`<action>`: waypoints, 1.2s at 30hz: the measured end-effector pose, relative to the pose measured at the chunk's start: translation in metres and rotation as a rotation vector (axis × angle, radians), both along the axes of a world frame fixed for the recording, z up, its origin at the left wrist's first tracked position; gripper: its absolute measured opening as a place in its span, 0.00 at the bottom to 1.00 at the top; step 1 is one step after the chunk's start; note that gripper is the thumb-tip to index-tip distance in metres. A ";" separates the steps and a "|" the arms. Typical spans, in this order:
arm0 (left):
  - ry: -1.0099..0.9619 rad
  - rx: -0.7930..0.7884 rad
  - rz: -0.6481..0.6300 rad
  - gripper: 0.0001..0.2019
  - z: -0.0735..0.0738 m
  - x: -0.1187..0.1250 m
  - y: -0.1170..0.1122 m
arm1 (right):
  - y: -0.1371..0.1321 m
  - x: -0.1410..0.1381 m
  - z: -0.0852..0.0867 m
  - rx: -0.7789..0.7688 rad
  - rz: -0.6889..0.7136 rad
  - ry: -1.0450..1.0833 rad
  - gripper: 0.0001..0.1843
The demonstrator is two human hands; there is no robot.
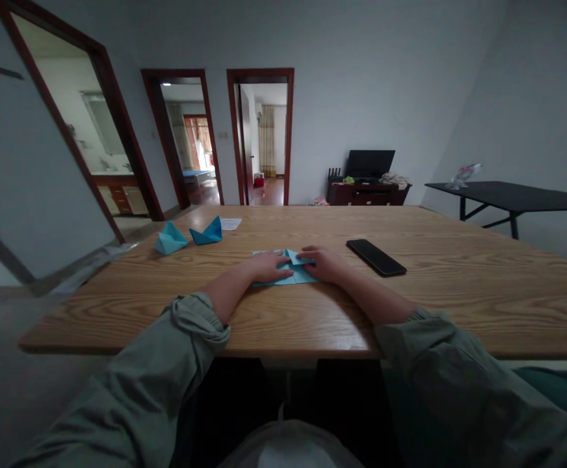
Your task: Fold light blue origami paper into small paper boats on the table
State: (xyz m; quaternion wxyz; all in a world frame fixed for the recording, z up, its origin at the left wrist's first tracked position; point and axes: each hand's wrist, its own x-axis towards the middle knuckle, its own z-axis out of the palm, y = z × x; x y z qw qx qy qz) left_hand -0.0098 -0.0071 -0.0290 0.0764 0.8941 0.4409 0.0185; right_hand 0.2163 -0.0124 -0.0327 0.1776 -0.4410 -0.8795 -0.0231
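Observation:
A light blue sheet of folding paper (290, 275), partly folded, lies on the table in front of me. A small pointed flap stands at its middle. My left hand (270, 266) lies flat across the paper's left part, fingers stretched out and holding nothing. On the right side, my right hand (323, 262) has the folded flap between thumb and fingers; part of the paper is hidden under both hands. Two folded paper boats stand farther off to the left: a light blue one (171, 240) and a darker blue one (207, 231).
A black phone (376, 257) lies on the wooden table (459, 286), right of my hands. Behind the darker boat is a white printed slip (231, 224). A black side table (512, 195) stands at the right, and a television (370, 164) is by the far wall.

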 end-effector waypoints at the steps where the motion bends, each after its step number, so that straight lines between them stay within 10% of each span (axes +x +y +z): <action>1: -0.009 -0.003 0.003 0.36 0.000 -0.002 0.001 | -0.002 -0.001 0.000 -0.023 0.001 0.003 0.23; 36: -0.023 0.008 0.017 0.34 0.002 -0.006 0.003 | -0.010 -0.012 0.006 -0.160 0.188 -0.027 0.20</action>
